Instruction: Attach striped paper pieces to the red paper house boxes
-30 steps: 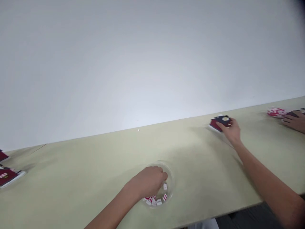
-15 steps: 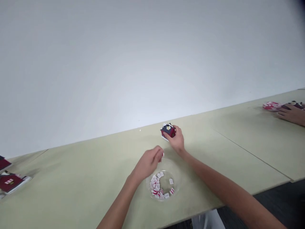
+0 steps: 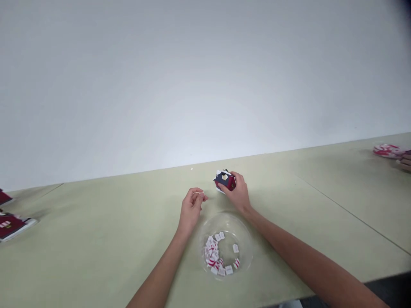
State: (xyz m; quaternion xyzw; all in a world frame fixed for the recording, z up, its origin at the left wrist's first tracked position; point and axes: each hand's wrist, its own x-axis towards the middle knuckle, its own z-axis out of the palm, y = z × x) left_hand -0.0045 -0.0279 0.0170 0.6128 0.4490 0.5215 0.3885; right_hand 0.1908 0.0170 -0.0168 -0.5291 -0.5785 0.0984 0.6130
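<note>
Firstly, the right hand (image 3: 238,197) is clamped on a navy-and-red paper box (image 3: 224,181), white edges showing; the left hand (image 3: 192,209) pinches, fingertips together. Pale green tabletop (image 3: 308,214), white wall (image 3: 205,85) beyond. At 6 o'clock, a clear bowl (image 3: 249,252) holds red-and-white paper tabs (image 3: 213,254). Another person's hand (image 3: 406,162) lies at 3 o'clock; red packets (image 3: 11,226) at 9 o'clock.

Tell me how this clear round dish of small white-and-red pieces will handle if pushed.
The clear round dish looks thin and light, so it would probably slide easily over the smooth pale tabletop. The loose white-and-red pieces appear unfixed and would likely shift with any shove.
</note>
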